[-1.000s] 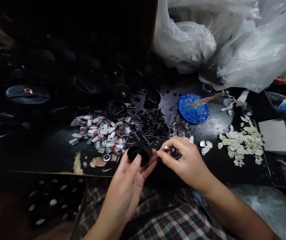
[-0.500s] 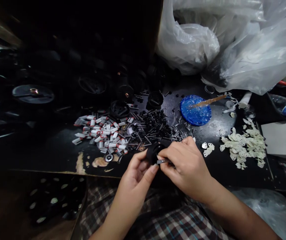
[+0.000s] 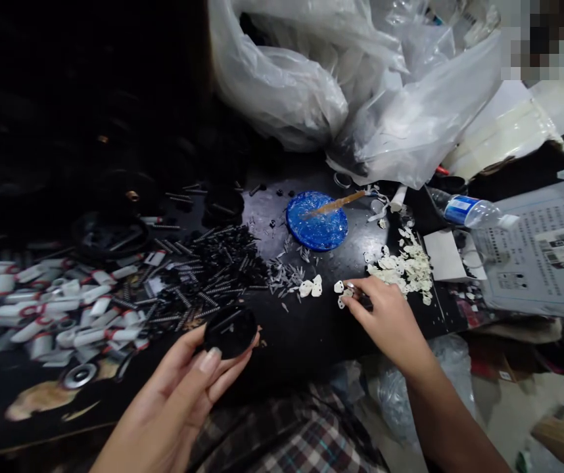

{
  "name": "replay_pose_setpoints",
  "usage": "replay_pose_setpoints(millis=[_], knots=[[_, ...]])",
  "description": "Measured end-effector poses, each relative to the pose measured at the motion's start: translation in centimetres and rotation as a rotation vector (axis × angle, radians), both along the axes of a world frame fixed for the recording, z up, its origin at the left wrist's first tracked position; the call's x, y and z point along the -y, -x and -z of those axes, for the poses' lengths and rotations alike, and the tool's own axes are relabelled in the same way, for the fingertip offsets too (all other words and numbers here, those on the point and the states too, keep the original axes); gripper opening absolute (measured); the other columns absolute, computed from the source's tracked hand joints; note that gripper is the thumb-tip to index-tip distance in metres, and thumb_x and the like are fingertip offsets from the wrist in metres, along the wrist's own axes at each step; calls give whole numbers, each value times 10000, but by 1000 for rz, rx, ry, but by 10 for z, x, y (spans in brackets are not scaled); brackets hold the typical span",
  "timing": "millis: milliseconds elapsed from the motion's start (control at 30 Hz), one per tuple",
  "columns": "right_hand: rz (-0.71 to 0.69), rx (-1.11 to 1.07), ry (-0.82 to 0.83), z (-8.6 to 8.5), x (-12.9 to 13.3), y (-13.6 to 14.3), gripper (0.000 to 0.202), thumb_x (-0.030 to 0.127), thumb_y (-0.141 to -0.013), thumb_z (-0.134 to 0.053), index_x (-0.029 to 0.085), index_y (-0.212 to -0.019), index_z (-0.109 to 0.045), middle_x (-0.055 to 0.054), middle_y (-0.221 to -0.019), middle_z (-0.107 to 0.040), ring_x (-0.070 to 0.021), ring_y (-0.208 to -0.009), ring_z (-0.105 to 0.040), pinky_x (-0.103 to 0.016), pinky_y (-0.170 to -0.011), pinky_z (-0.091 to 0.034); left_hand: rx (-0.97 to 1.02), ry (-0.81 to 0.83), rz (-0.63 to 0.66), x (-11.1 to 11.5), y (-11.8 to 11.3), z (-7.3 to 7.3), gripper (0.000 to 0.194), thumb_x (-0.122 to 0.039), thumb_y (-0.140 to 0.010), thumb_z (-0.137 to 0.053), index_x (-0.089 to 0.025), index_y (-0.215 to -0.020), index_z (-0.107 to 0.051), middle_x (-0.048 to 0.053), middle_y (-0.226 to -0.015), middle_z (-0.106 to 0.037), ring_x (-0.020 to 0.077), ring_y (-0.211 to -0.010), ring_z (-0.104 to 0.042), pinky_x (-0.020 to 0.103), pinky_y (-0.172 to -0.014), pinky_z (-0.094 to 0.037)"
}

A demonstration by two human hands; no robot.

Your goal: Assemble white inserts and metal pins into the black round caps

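My left hand [image 3: 183, 381] holds a round black plastic knob [image 3: 231, 332] by its rim, fingers underneath and thumb on the near edge. To the right, my right hand [image 3: 378, 315] is closed around a slim metal tool that looks like tweezers [image 3: 355, 290]. Its tips are at a couple of small cream-white plates with holes [image 3: 339, 287] on the bench; I cannot tell whether they grip one. Two or three similar plates [image 3: 311, 286] lie to the left of these. Just behind the hand spreads a pile of the same plates [image 3: 407, 263].
Black springs [image 3: 223, 263] and grey-white sleeves with red ends [image 3: 70, 299] cover the bench on the left. A blue lid [image 3: 317, 230] with clear paste carries a wooden stick [image 3: 336, 205]. Plastic bags [image 3: 292, 92], a white box [image 3: 444, 253] and a bottle [image 3: 476, 211] stand beyond.
My hands have come apart. The right one, with the tool, has moved away from the black knob to the white plates. My left hand keeps the knob, now face up, and the view has swung right.
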State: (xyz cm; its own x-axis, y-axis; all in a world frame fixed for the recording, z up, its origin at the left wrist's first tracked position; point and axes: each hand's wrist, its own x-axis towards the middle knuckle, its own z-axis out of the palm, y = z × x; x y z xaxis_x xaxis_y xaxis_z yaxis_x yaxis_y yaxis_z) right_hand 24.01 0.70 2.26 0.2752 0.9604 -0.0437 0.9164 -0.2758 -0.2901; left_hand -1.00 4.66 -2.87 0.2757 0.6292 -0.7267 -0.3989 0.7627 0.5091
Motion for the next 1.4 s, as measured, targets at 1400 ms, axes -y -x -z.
replay_pose_setpoints(millis=[1400], knots=[[-658,-269,-382,10,-38,87,100,122,-903,-552,146,-932,-644,-39,-838,-704,-165,-758,-631,-349,-722,-326,49,-226,-46,3,-3,-10,281,-325,-863,-664,-270,-1131,-603,-3,-1145,-698,161,-1095,-628,246,-903,-530]])
